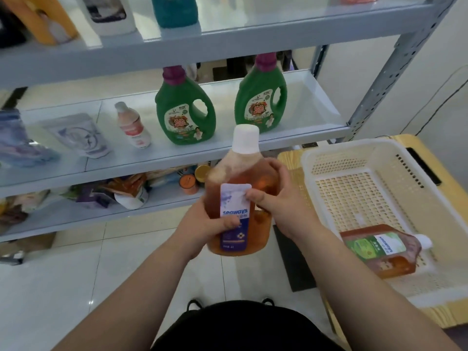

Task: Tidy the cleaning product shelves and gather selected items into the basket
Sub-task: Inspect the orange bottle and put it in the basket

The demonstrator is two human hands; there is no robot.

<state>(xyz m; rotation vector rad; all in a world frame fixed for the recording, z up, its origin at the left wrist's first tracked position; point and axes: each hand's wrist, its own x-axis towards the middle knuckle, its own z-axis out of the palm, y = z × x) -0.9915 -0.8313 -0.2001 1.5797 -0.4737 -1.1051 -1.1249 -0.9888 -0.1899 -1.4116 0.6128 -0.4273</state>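
Note:
I hold an amber bottle (240, 173) with a white cap and a blue-and-white label upright in front of the shelves. My left hand (202, 224) grips its lower left side, thumb on the label. My right hand (276, 196) grips its right side, thumb pressing the label's edge. A cream plastic basket (329, 158) stands to the right on a wooden table. Inside it a second amber bottle (379, 252) with a green label lies on its side, cap pointing right.
Two green detergent jugs (184, 110) (260, 97), a small pink bottle (133, 125) and pouches (78, 135) stand on the middle shelf (177, 153). The lower shelf holds bags and jars (188, 183). More bottles (174, 8) sit on the top shelf. A tiled floor lies below.

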